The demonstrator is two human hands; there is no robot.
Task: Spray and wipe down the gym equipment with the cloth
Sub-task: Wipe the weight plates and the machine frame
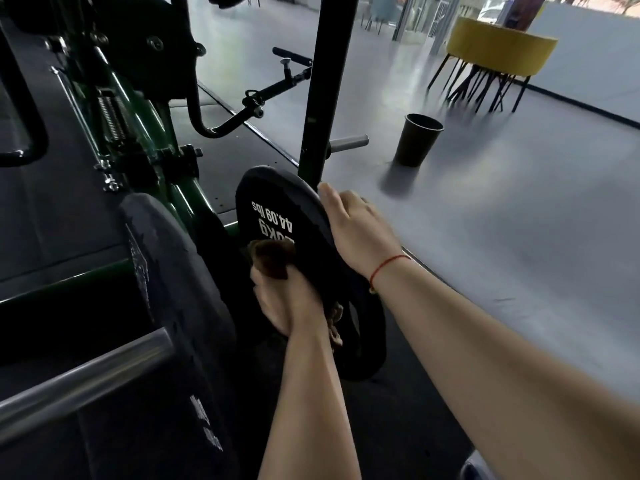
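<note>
Dark rubber matting [69, 202] covers the ground by the machines, and a pale grey floor [519, 220] begins to its right. Nearest, at lower left, one steel bar [86, 375] runs into one scuffed black plate [173, 271]. Just beyond it are two bare hands at a second weight plate [273, 216], black, standing tilted on edge, marked 44.09 lbs. The left hand [291, 306] has its fingers curled tight round the one brown cloth [272, 259], which is bunched and pressed against the plate's printed face. The right hand [360, 230], with one red string bracelet [388, 265] at the wrist, lies over the plate's upper rim, thumb along the edge and fingers wrapped out of sight behind it. Past the plate rises one black upright [329, 81] with one short steel peg [348, 143] sticking out, beside a green machine frame [188, 199]. Farther on the grey floor stands one dark cup-shaped bin [417, 142], and beyond it one round yellow stool [498, 50] on thin black legs.
</note>
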